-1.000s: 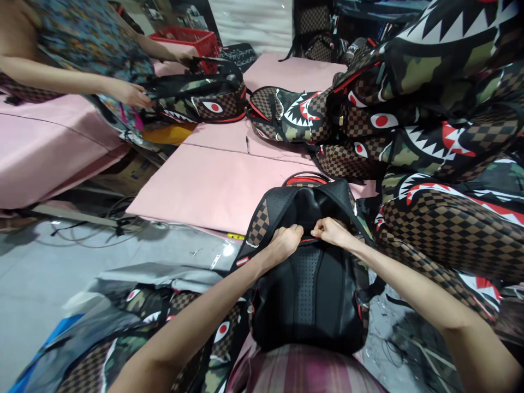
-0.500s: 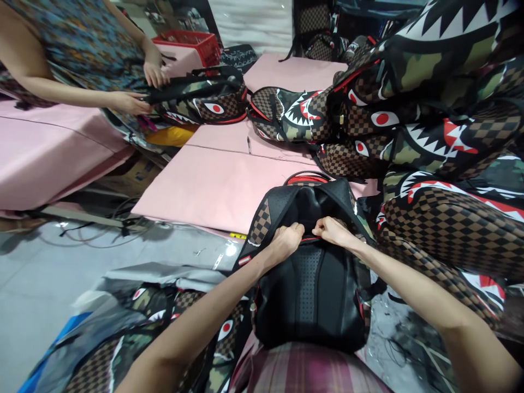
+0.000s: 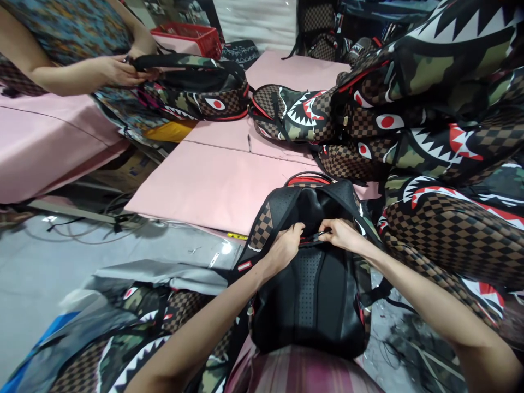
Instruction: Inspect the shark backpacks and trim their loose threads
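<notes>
A pink table (image 3: 213, 185) runs ahead of you, with a second pink surface off to your left and a grey floor strewn with cables between them. Your backpack (image 3: 311, 295) stands upright against your lap at the table's near edge, its black padded back panel facing you and brown checker trim showing on its left shoulder. Your left hand (image 3: 286, 245) pinches the top edge of that panel, fingers closed on the red-lined seam. Your right hand (image 3: 339, 234) sits just beside it on the same seam, thumb and fingers clenched on what looks like a small zipper pull, though it is too small to be sure. The two hands are nearly touching, with the bag's dark opening just beyond them. To your right rises a pile of bags (image 3: 429, 120) printed with shark mouths, camouflage and checker, leaning well above the table. One more shark bag (image 3: 290, 114) lies on its side at the table's far end. Across the gap on your left, another person's hands (image 3: 118, 68) grip the strap of a bag of the same print (image 3: 204, 93). A red crate (image 3: 192, 38) stands behind them. More of these bags lie on the floor (image 3: 135, 333) by your left arm.
</notes>
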The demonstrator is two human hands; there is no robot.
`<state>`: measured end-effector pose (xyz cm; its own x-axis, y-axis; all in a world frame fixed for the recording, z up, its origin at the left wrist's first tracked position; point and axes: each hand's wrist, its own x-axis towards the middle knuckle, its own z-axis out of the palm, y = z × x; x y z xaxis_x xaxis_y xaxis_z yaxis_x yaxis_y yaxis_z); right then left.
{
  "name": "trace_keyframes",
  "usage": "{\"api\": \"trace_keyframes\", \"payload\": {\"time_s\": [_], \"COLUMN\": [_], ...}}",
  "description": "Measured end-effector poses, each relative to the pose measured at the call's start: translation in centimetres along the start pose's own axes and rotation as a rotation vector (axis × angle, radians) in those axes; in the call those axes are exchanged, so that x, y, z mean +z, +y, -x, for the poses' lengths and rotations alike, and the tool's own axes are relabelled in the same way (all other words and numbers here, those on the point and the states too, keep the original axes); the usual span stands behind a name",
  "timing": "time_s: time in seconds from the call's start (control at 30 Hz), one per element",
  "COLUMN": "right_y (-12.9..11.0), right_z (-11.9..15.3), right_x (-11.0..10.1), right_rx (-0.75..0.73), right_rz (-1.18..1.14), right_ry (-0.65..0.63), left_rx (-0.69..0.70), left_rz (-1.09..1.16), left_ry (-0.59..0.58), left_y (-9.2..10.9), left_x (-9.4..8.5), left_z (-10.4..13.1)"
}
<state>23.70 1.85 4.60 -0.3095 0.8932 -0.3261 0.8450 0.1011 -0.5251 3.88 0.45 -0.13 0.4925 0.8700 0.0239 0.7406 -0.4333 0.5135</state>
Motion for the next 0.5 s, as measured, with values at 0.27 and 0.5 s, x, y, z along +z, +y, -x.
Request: {"api": "trace_keyframes", "payload": {"time_s": [0.27, 0.5], "right_y": [-0.4, -0.1], "right_z": [-0.6, -1.5], "right_x": [-0.5, 0.1], "right_rx": [0.035, 0.062], "right_rz": [-0.008, -0.084], "right_ry": [-0.045, -0.077], "left_rx": [-0.043, -0.083], "left_rz": [-0.014, 0.033], "left_ry": [-0.043, -0.066], "left_y": [0.1, 0.1], "left_x": [-0.1, -0.4], "left_z": [-0.1, -0.3]}}
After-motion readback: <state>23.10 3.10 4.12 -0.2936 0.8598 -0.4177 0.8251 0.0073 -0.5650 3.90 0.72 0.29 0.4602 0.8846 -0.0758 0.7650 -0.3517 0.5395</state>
